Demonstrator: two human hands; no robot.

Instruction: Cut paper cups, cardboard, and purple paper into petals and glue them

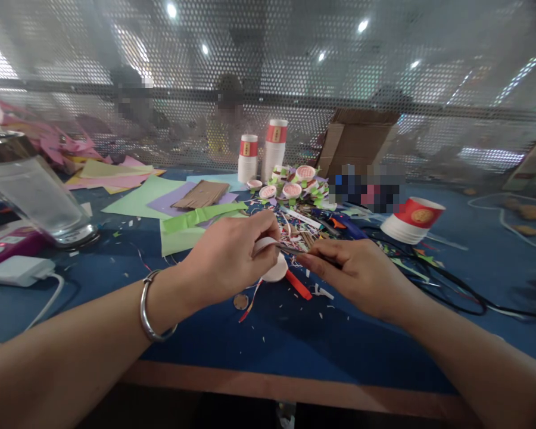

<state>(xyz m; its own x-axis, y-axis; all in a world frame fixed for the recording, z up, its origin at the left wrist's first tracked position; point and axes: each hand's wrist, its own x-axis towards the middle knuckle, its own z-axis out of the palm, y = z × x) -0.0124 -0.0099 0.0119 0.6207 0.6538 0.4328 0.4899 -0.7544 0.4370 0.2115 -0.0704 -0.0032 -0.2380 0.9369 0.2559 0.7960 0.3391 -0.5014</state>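
Note:
My left hand (245, 250) is closed in a pinch on a curved piece of white paper (264, 243), just above the table. My right hand (352, 271) is closed around a thin metal-bladed tool (291, 249); its handle is mostly hidden by the fingers. The tool's tip points left and meets the paper's edge. Below the hands lie a white paper disc (276, 269) and a red-orange stick-like piece (299, 285). A small round brown disc (240, 302) rests nearer the table edge.
Paper scraps (301, 229) litter the blue table (196, 333). Behind are stacked paper cups (274, 146) and decorated cup pieces (292, 190). Coloured sheets (138, 199), a glass of water (49, 196) and a white charger (18, 271) are left; a tilted cup stack (413, 220) and black cables (469, 292) right.

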